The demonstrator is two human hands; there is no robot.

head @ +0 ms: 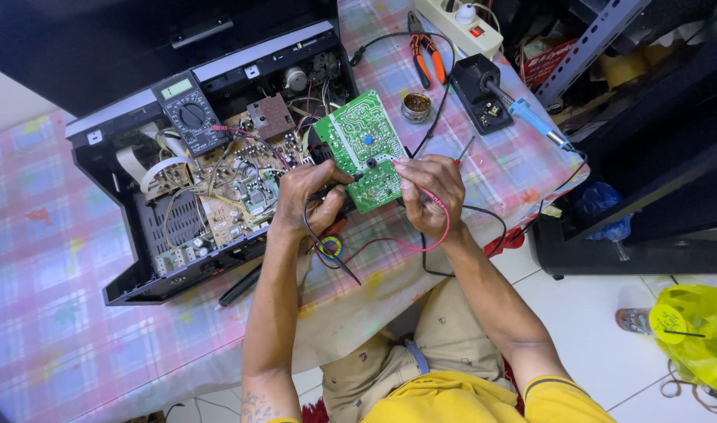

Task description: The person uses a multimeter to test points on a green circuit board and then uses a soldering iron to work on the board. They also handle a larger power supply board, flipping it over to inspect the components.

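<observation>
Left hand [310, 196] fingers closed on black probe [332, 190], right hand [430, 190] fingers pinching red probe [462, 151], both at green board [361, 149] above desk [53, 313]; meter [187, 113] on open chassis [115, 196].

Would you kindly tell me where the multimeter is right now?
The multimeter rests on the opened device's upper left edge, left of the green circuit board.

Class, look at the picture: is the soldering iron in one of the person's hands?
No. The soldering iron rests in its stand beyond the hands, while both hold probes at the green circuit board.
</observation>
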